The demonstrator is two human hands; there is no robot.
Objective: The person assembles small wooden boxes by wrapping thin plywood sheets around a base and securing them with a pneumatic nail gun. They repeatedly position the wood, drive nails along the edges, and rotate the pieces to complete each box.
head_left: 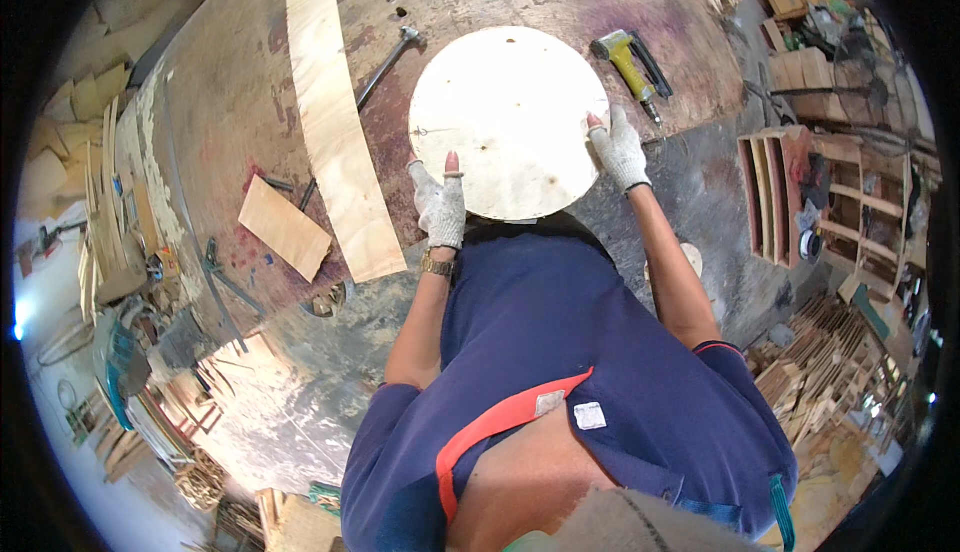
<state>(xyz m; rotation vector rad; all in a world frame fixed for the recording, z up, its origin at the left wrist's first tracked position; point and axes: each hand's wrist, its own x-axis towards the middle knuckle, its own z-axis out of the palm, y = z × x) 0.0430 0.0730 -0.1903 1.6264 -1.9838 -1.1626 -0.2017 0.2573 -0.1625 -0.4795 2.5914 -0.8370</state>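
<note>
A pale round wooden board point(505, 127) lies at the near edge of the workbench, in front of my body. My left hand point(440, 204), in a grey-white knit glove with the thumb tip bare, grips its lower left edge. My right hand point(620, 152), gloved the same way, grips the right edge. Both thumbs rest on the board's top face; the fingers beneath are partly hidden. A yellow and black nail gun point(628, 64) lies just beyond my right hand. To the left of the board is a hammer point(390, 67).
A long plywood strip point(340, 122) crosses the stained workbench point(220, 132) on the left. Near it lies a short plywood piece point(285, 227). Wooden shelf frames point(775, 197) stand at the right, above a pile of scrap wood strips point(825, 372).
</note>
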